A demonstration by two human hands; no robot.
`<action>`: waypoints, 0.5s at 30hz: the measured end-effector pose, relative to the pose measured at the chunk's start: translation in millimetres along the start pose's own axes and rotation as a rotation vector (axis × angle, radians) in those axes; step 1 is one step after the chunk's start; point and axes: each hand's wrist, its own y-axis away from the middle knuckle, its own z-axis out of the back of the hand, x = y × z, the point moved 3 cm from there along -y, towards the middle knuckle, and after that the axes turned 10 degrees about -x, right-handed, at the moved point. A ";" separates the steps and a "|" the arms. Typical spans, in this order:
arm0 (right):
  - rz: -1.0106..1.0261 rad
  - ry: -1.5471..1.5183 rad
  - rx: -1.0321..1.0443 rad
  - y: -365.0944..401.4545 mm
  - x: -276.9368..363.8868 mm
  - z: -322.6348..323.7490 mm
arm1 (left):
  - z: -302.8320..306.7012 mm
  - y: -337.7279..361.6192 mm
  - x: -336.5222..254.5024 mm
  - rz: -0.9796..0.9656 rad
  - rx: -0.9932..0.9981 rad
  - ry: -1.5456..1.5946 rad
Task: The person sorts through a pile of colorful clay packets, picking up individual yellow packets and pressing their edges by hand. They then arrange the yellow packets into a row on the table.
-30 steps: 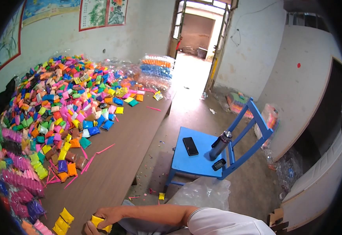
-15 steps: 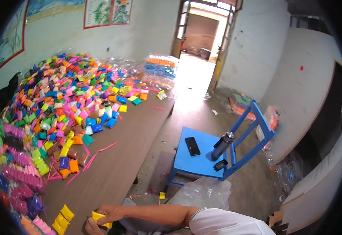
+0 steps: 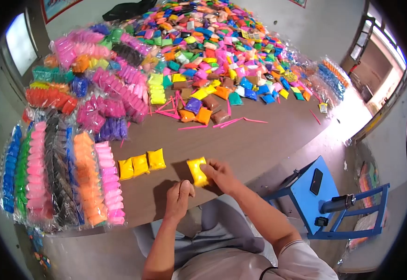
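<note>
My right hand (image 3: 219, 176) pinches the side of a yellow packet (image 3: 196, 171) above the table's near edge. Just left of it, my left hand (image 3: 180, 195) is closed with its fingers curled in; whether anything is inside them is hidden. The two hands are apart. Three more yellow packets (image 3: 140, 165) lie side by side on the brown table (image 3: 278, 133), left of my hands.
Rows of wrapped coloured packets (image 3: 87, 179) line the table's left end. A big heap of loose packets (image 3: 222, 56) covers the back, with pink strips (image 3: 229, 122) before it. On the right, a blue chair (image 3: 301, 198) carries a phone (image 3: 316, 181) and a bottle (image 3: 338, 204).
The view has swung left, bringing the whole left end of the table into sight. Both hands were close together at the yellow packet; now the right holds it and the left is apart.
</note>
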 end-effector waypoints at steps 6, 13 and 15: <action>0.209 0.229 -0.142 -44.3 22.6 -36.9 | -1.8 -1.1 -3.2 -0.090 0.033 -0.115; 0.262 0.346 -0.254 -65.0 7.9 -46.5 | -6.0 0.5 -3.4 -0.207 0.029 -0.264; 0.289 0.342 -0.269 -60.2 13.5 -47.9 | -6.7 0.4 -3.4 -0.217 0.026 -0.266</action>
